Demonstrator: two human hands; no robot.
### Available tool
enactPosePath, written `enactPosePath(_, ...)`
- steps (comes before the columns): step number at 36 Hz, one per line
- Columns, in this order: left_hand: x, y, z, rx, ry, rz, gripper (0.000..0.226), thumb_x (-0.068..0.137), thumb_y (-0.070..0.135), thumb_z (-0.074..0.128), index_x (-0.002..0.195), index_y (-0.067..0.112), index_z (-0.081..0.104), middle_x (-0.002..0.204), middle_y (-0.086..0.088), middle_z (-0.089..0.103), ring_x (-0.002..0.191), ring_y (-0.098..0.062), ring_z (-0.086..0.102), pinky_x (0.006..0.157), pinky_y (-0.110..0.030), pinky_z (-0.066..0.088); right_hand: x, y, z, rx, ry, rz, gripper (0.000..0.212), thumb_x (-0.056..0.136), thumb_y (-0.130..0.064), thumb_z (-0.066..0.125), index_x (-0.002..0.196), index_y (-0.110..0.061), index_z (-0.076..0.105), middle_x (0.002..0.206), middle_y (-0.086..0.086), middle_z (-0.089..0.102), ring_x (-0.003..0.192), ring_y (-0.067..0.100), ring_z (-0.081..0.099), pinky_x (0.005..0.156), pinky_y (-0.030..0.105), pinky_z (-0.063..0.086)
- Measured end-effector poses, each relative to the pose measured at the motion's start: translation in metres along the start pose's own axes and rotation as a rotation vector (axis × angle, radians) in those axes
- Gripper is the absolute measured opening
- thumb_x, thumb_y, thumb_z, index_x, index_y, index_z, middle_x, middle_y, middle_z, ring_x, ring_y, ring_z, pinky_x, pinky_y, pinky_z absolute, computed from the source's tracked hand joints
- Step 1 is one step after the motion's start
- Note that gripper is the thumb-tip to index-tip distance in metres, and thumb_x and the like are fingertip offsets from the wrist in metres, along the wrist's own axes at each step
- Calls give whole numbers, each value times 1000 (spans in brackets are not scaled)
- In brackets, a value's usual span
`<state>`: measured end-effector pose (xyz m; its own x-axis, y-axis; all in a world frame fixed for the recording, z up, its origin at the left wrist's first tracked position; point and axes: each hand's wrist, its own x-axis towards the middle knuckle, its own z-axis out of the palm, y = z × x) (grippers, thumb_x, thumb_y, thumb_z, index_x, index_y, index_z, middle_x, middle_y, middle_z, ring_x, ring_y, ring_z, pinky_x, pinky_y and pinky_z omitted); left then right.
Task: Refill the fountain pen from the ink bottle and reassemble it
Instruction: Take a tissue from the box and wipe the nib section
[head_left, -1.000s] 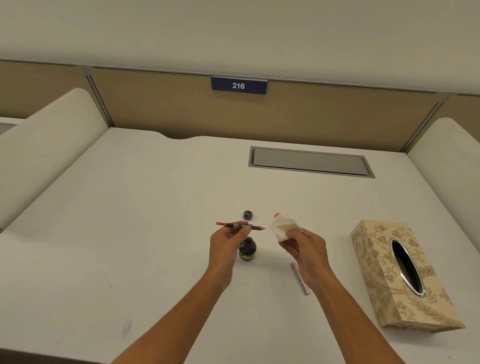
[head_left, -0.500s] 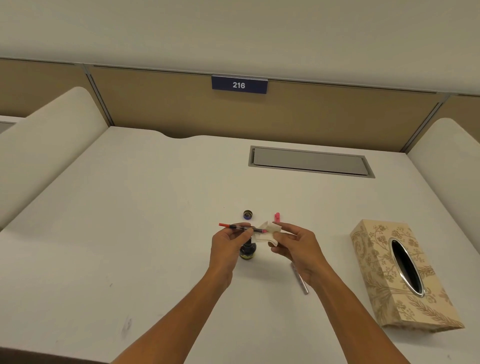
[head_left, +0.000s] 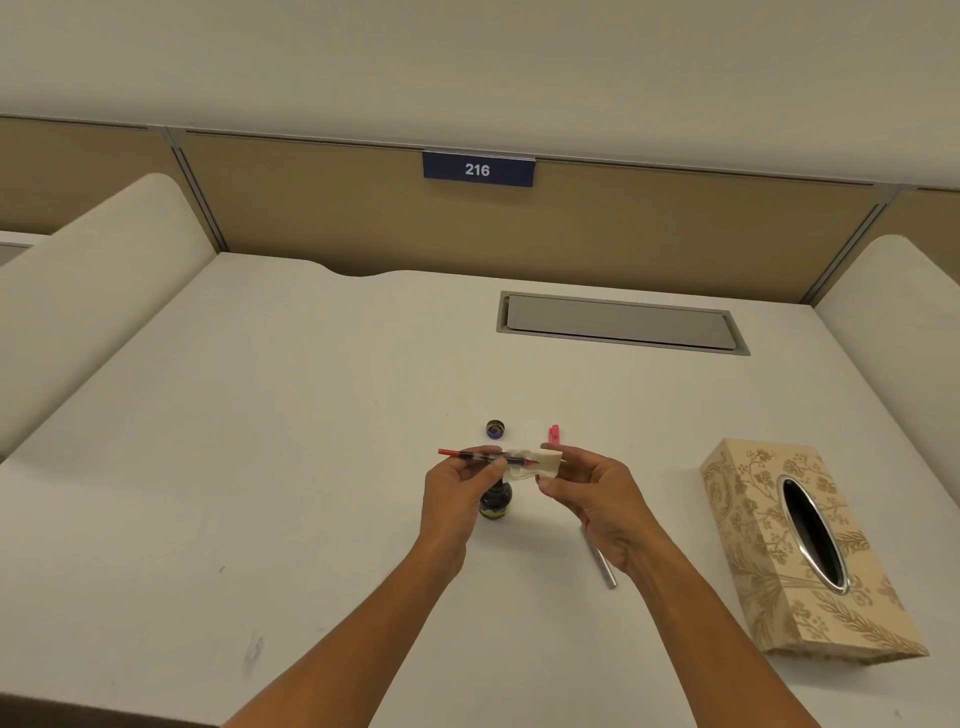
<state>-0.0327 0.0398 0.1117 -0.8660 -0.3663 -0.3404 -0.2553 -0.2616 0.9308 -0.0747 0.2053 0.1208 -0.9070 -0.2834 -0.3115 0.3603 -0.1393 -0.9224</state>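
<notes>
Your left hand (head_left: 457, 486) pinched the pen's inner section (head_left: 480, 456) between thumb and fingertips, holding it level above the desk (head_left: 260, 467) with its red end pointing left. Your right hand (head_left: 587, 488) gripped a folded white tissue (head_left: 540, 462) closed around the pen's right tip, so the tip itself was hidden. Directly below your hands the open ink bottle (head_left: 496, 501) stood upright on the desk, partly covered by your left fingers. Its cap (head_left: 495, 429) lay just beyond, farther from you, and a small pink piece (head_left: 554, 434) lay to the right of the cap. A slim silver pen barrel (head_left: 602, 564) rested on the desk near you, partly under your right wrist. A floral tissue box (head_left: 800, 551) sat well apart at the right. A recessed grey cover plate (head_left: 618, 325) lay at the far side, and a blue sign reading 216 (head_left: 478, 170) hung on the partition.
</notes>
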Motion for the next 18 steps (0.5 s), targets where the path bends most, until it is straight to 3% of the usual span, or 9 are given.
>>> enactPosePath(9, -6, -1, 5, -4, -7, -11, 10, 86, 16, 73, 90, 25, 74, 84, 9, 77, 84, -7, 69, 74, -23, 48, -5, 3, 5, -278, 138, -171, 20, 86, -4, 71, 102, -15, 75, 92, -1, 78, 88, 18, 73, 76, 27, 58)
enactPosePath(14, -7, -2, 8, -11, -13, -13, 10, 85, 16, 73, 88, 25, 74, 84, 6, 77, 91, -16, 70, 78, -25, 49, -5, 5, 6, -343, 192, -207, 15, 88, -7, 69, 95, -18, 76, 86, -3, 77, 82, 16, 72, 71, 22, 57)
enactPosePath(18, -8, -2, 9, -13, -21, -14, 10, 85, 15, 73, 88, 25, 75, 82, 9, 77, 90, -14, 69, 76, -23, 48, -3, 7, 6, -367, 219, -210, 16, 88, -6, 69, 92, -20, 76, 83, -4, 77, 80, 17, 72, 72, 24, 58)
